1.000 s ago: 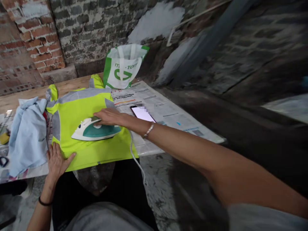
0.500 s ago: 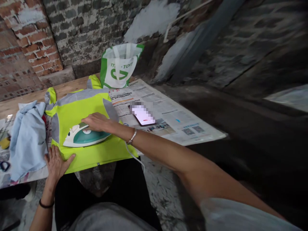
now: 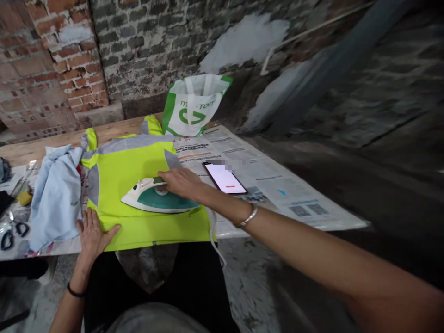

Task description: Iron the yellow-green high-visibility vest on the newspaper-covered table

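Two hands work: our right hand grips the iron on the shirt, by the near edge of the table; our left hand, spread, grasping nothing, should press the shirt taut.

The right hand covers part of the handle of the iron, whose underside is hidden against the yellow garment. Square blocks mask the far end of the phone. Print on the newspaper is too small to read, and the counter runs off the left edge.
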Demonstrator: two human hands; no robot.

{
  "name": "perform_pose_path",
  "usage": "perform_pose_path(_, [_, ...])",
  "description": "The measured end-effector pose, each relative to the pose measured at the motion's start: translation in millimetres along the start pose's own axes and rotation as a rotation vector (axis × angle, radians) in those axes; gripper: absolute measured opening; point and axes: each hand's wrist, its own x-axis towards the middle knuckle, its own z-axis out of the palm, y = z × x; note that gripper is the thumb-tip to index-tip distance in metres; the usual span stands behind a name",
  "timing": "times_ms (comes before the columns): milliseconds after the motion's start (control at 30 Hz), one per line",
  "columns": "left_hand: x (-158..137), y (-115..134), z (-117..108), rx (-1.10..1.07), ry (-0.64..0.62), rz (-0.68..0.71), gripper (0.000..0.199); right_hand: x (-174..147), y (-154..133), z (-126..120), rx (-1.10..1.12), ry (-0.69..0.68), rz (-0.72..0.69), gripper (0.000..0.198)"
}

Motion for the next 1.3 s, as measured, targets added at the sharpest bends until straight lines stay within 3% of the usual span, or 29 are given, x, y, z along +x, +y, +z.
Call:
perform_pose_path(233, [0.6, -2.6, 2.6, -0.002, 0.056, 0.009, 0.111, 55.1, -26.1, -8.7, 0.045, 0.133, 0.122, 0.035])
perform_pose_path(400, [2.1, -4.6, 5.1, 0.009, 0.056, 0.011, 0.112, 77.6, -28.2, -19.9, 0.049, 0.126, 0.147, 0.034])
perform_pose_path(700, [5.0, -8.5, 11.6, -0.02, 0.032, 0.017, 0.113, 4.1, -17.9, -15.6, 0.048, -0.07, -0.189, 0.026])
perform_pose_path(833, [2.6, -8.7, 6.1, -0.025, 0.045, 0.0, 0.112, -4.4, -22.7, -15.0, 0.035, -0.066, -0.19, 0.024])
perform_pose_path(900, [-3.3, -4.2, 0.5, -0.041, 0.132, 0.006, 0.105, -1.6, -25.5, -13.5, 0.047, -0.04, -0.159, 0.025])
perform_pose_path(1000, [-19.8, 17.3, -6.3, -0.159, 0.288, 0.236, 0.063, 3.7, -29.1, -10.9, 0.066, -0.015, -0.095, 0.027])
perform_pose_path(1067, [-31.4, 41.0, -7.0, -0.293, 0.283, 0.488, 0.034, 7.5, -31.8, -9.8, 0.058, 0.003, -0.07, 0.028])
perform_pose_path(1133, [-39.0, 65.6, -3.9, -0.352, 0.208, 0.633, 0.035, 13.2, -34.5, -9.1, 0.041, 0.02, -0.076, 0.029])
perform_pose_path(1200, [-41.7, 83.5, 2.3, -0.337, 0.135, 0.667, 0.045, 23.0, -35.8, -8.1, 0.035, 0.015, -0.086, 0.029])
perform_pose_path(1300, [-41.9, 91.3, 13.6, -0.29, 0.069, 0.674, 0.051, 49.5, -31.5, -5.8, 0.047, 0.017, -0.046, 0.032])
